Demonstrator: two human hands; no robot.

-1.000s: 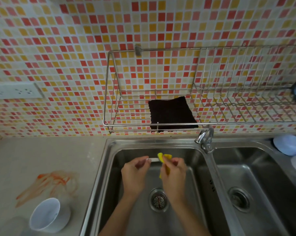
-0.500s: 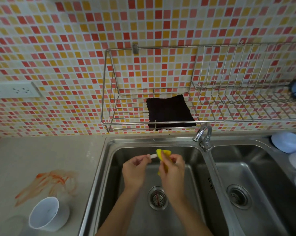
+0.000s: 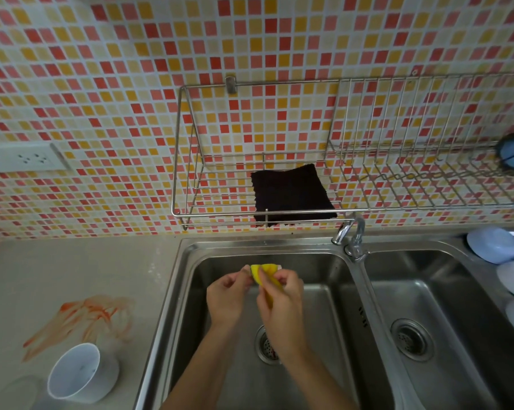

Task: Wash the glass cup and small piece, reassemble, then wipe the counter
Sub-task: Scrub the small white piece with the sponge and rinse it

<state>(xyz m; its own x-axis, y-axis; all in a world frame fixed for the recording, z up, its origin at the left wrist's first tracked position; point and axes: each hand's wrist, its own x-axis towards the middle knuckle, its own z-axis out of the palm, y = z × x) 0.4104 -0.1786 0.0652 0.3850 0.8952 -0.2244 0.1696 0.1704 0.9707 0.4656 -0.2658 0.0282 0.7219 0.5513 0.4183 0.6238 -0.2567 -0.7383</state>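
Both hands over left sink basin (image 3: 323, 306), close together. Left hand (image 3: 226, 294) pinches small piece (image 3: 251, 272), mostly hidden behind yellow sponge (image 3: 266, 272). Right hand (image 3: 282, 294) grips sponge, pressed against the piece. White cup (image 3: 78, 372) on bench (image 3: 72, 270) at left, beside orange smear (image 3: 81, 315). Dark cloth (image 3: 292, 196) on wire rack (image 3: 397, 208).

Double sink (image 3: 190, 261) set into table (image 3: 72, 276), right of a cup (image 3: 81, 372) and a smear (image 3: 81, 318). Both hands (image 3: 226, 297) (image 3: 282, 303) over left basin, sponge (image 3: 266, 273) between them. Wall rack (image 3: 279, 213) behind sink, cloth (image 3: 291, 196) on it; faucet (image 3: 351, 235) between basins.
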